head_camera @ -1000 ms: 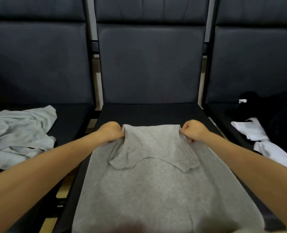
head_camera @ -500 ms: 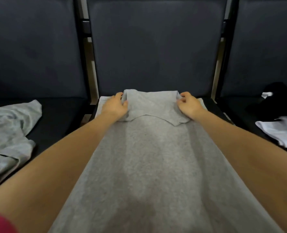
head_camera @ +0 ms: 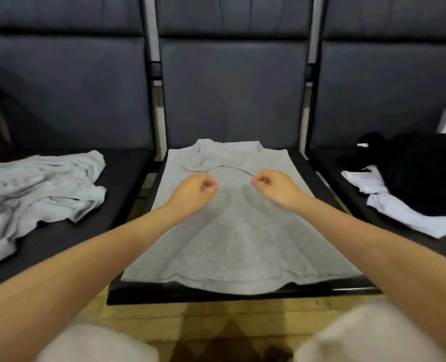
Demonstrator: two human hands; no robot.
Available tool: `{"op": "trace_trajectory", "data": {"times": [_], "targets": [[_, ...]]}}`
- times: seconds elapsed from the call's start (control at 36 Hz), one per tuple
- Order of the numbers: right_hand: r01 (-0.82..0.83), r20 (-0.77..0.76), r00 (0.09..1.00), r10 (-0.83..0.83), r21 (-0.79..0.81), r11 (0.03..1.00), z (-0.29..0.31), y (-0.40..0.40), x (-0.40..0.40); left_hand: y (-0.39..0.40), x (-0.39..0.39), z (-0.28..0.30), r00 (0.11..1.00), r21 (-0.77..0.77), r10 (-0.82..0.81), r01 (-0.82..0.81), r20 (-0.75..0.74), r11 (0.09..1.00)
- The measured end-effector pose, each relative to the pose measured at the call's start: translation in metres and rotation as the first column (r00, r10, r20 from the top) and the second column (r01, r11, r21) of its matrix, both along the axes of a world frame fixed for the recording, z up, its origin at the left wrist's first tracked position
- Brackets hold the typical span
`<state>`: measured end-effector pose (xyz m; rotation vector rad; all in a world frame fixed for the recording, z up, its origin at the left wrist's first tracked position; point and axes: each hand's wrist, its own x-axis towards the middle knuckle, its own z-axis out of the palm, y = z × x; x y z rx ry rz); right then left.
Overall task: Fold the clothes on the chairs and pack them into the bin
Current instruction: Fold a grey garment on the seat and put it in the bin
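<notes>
My grey T-shirt (head_camera: 232, 231) lies spread flat on the middle chair seat (head_camera: 321, 178), collar end against the backrest, hem hanging just over the front edge. Both sides look turned in, giving a long strip with the neck part doubled at the far end. My left hand (head_camera: 194, 190) and right hand (head_camera: 274, 188) hover over the far half of the shirt, each with fingers curled in, thumb against fingertips. I cannot tell whether either pinches a bit of fabric or simply hangs clenched above it; nothing visibly lifts from the cloth.

As I judge it, the step is the lengthwise fold. To do it well I should take the strip at its two side edges, level with each other, so the layers beneath come along, then carry one end over the other with the edges matched. Pinching only the top layer would pull the tucked sides out. The overhanging hem may drag on the front edge, so I would lift it rather than slide it.

A crumpled light grey garment (head_camera: 39, 189) waits on the left seat, black clothing (head_camera: 425, 173) over a white garment (head_camera: 399, 212) on the right seat. No bin shows.
</notes>
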<state>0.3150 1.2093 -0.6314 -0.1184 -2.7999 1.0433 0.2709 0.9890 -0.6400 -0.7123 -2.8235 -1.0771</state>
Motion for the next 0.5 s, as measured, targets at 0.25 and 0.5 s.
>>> {"op": "trace_trajectory", "data": {"times": [0.25, 0.5], "targets": [[-0.402, 0.201, 0.903, 0.379, 0.087, 0.912, 0.005, -0.019, 0.095, -0.018, 0.098, 0.012, 0.896, -0.167, -0.444, 0.440, 0.014, 0.882], [-0.503, 0.362, 0.823, 0.439, 0.102, 0.858, -0.009, -0.023, 0.112, -0.042, 0.108, -0.040, 0.748, -0.465, -0.618, 0.470, -0.242, 0.750]]}}
